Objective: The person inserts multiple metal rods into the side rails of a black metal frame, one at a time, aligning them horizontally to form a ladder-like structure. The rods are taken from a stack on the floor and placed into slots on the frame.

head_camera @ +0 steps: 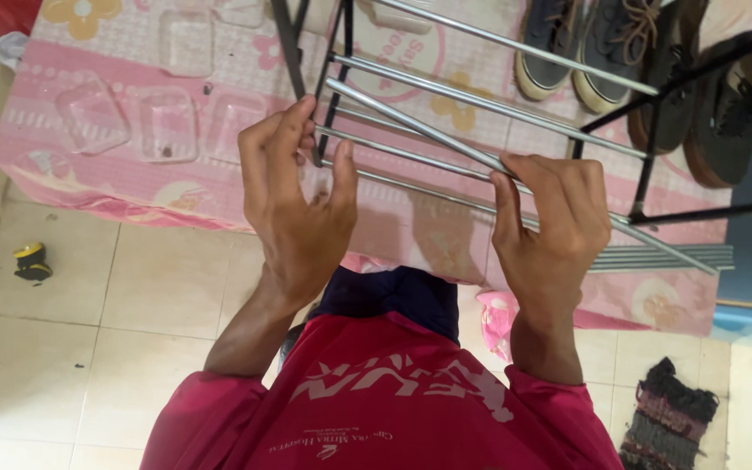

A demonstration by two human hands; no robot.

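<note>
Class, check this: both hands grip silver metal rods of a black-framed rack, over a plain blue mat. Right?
Not quite. The head view shows the left hand and right hand on the rods, but the mat is pink and flowered, not plain blue.

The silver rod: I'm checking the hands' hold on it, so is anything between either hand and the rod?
Nothing visible. The left hand pinches the rod near its end beside the black frame, and the right hand curls its fingers over it further along.

Red short-sleeved shirt (393,409), white lettering
</note>
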